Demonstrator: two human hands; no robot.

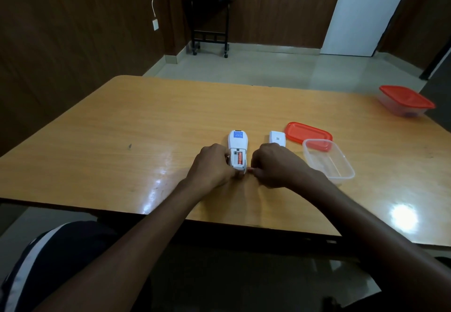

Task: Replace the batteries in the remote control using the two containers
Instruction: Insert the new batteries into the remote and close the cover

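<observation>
Wood-panelled room, glossy worktop (122, 126). The remote control (238, 149) is laid face down near the front edge, steadied by the left hand (214, 165), fingers wrapped round its lower end. The cover (277, 138) is already off; one orange battery (239, 158) is seen in the bay. The right hand (275, 165) is curled shut, maybe on the other cell, can't tell. The open container (328, 159) looks empty, its red lid (307, 134) set behind it; the closed container (406, 101) is untouched. Roughly a third done.
</observation>
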